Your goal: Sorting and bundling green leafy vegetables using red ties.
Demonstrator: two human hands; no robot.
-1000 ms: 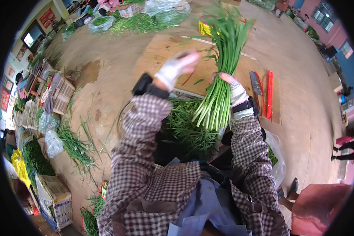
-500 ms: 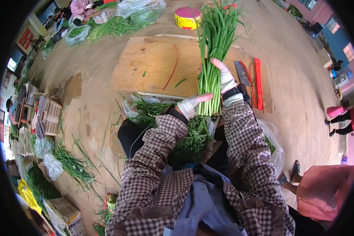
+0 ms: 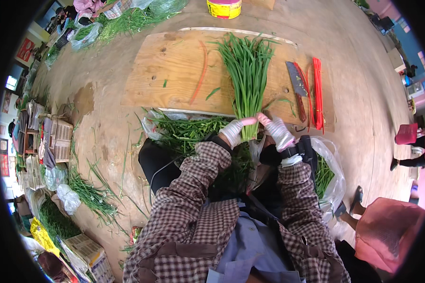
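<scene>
A bunch of long flat-leaved greens [image 3: 246, 78], which look like garlic chives, lies on the wooden board [image 3: 160, 70] with its leaves pointing away from me. My left hand [image 3: 235, 131] and my right hand [image 3: 277, 133], both in whitish wraps with bare thumbs, are closed around the pale stem ends from either side, at the board's near edge. A cleaver [image 3: 297, 87] with a wooden handle lies on the board to the right. Beside it is a bundle of red strips [image 3: 318, 94]; a single red strip [image 3: 202, 70] lies to the left.
Loose greens [image 3: 189, 132] fill a plastic bag by my lap. Another clear bag [image 3: 333, 179] of greens stands at my right. Beyond the board stands a yellow and pink tub [image 3: 224, 8]. More greens [image 3: 92, 195] lie on the floor to the left. A person in pink [image 3: 387, 231] is close at the right.
The bunch has come down from upright in my hands to rest on the board. My right hand has moved down to the stem ends, close to my left hand.
</scene>
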